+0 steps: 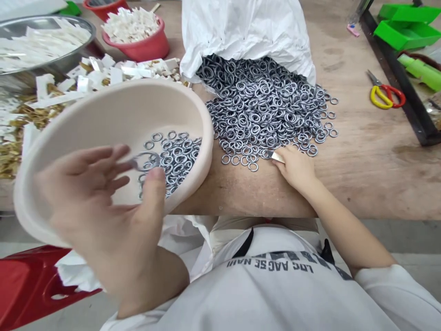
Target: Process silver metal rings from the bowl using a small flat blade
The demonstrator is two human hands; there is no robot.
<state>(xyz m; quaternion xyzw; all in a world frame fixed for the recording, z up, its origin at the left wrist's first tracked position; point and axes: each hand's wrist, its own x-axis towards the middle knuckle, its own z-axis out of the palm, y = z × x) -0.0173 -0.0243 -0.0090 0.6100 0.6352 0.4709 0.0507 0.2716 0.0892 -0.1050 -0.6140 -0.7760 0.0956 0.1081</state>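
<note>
My left hand [93,193] hangs over a tilted beige plastic basin [113,110], with its fingers spread. A grey metal ring [145,161], slightly blurred, sits between the thumb and fingertips. More rings [175,158] lie in the bottom of the basin. My right hand [296,168] rests on the wooden table [361,184] at the edge of a large heap of grey metal rings [265,108]. It pinches a small, pale flat piece [277,156] against the heap. The heap spills from a white plastic sack [244,32].
White and brass parts [44,101] lie in a pile at the left, behind the basin. Further back stand a steel bowl [44,41] and a red bowl [136,39] of white parts. Scissors [386,92], green trays [406,27] and a black metal rail [399,78] lie at the right.
</note>
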